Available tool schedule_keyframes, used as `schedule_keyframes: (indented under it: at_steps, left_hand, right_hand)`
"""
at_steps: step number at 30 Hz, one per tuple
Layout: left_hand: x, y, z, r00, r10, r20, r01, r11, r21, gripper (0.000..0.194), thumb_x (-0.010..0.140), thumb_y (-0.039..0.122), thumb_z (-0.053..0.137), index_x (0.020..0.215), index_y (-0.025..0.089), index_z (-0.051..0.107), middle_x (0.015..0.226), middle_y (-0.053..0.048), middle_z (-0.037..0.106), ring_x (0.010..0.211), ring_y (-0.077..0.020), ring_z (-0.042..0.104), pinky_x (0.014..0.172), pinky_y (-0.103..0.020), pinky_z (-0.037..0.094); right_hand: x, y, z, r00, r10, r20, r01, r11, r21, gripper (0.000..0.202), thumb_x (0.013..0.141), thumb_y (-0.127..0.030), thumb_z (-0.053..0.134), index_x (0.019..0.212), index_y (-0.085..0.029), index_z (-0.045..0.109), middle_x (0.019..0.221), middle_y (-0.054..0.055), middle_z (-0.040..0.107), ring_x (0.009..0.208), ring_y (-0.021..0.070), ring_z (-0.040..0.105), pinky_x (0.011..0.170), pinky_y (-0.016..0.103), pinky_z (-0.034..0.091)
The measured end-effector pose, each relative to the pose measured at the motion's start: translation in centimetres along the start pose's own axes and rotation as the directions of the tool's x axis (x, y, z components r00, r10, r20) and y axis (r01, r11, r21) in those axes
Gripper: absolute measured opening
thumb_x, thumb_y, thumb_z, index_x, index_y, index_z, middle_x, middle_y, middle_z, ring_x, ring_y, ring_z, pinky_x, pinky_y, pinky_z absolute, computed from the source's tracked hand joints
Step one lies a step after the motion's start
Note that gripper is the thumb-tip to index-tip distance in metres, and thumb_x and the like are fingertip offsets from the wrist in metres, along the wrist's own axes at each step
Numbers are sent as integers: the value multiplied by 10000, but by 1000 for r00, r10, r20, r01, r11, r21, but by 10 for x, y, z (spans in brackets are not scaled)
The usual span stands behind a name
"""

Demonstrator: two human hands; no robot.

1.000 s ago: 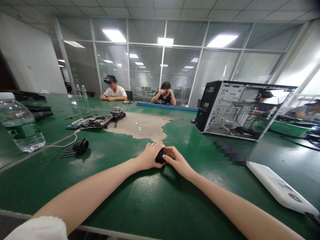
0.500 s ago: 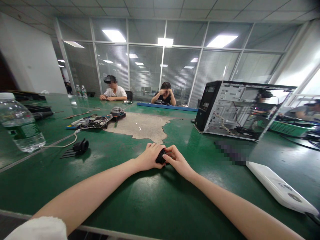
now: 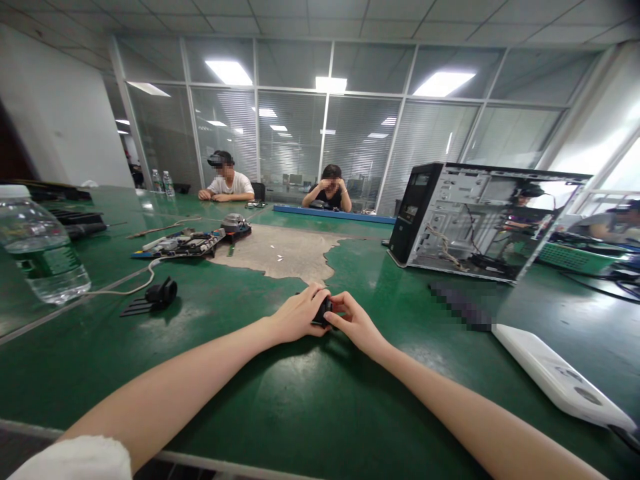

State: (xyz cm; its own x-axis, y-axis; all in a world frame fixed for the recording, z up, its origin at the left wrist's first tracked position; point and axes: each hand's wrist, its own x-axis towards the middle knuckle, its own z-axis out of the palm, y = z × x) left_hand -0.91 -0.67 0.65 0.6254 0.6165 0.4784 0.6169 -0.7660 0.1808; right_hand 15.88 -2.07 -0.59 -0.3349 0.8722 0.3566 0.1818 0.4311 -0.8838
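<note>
Between my two hands is a small black part [image 3: 323, 312], mostly covered by fingers, so its kind does not show. My left hand [image 3: 299, 313] is closed over its left side, the back of the hand turned up. From the right, my right hand [image 3: 351, 321] pinches the same part with thumb and fingers. Both hands are low over the green tabletop [image 3: 300, 400]. To the left lies another black piece, a round clip with a comb-like foot [image 3: 159, 293], which neither hand touches.
A circuit board [image 3: 185, 244] with a fan lies left of a bare worn patch [image 3: 280, 257]. An open computer case [image 3: 465, 220] stands at right, near a white power bank-like device [image 3: 560, 373]. A water bottle [image 3: 45, 253] is at far left. Several people sit around.
The fingers of my left hand have shifted slightly on the black part, which seems turned a little. My right hand keeps almost the same place.
</note>
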Motion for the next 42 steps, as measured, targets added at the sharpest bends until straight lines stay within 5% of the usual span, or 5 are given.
schedule_keyframes:
  at_steps: [19, 42]
  left_hand:
    - [-2, 4, -2, 1000, -19, -23, 17, 995, -100, 557, 644, 306, 597, 1120, 205, 327, 1052, -63, 482, 933, -223, 464, 784, -353, 413]
    - [-3, 5, -4, 1000, 9, 5, -9, 997, -81, 543, 664, 245, 578, 1139, 190, 322, 1082, -69, 471, 901, -216, 441, 767, -354, 415]
  right_hand:
    - [1, 0, 1, 995, 101, -21, -99, 992, 81, 294, 715, -389, 544, 919, -200, 448, 868, 27, 527, 795, 148, 533, 626, 277, 458]
    - [-2, -3, 0, 1000, -7, 22, 5, 994, 106, 259, 685, -279, 603, 852, -218, 414, 878, 5, 516, 896, 156, 521, 697, 273, 464]
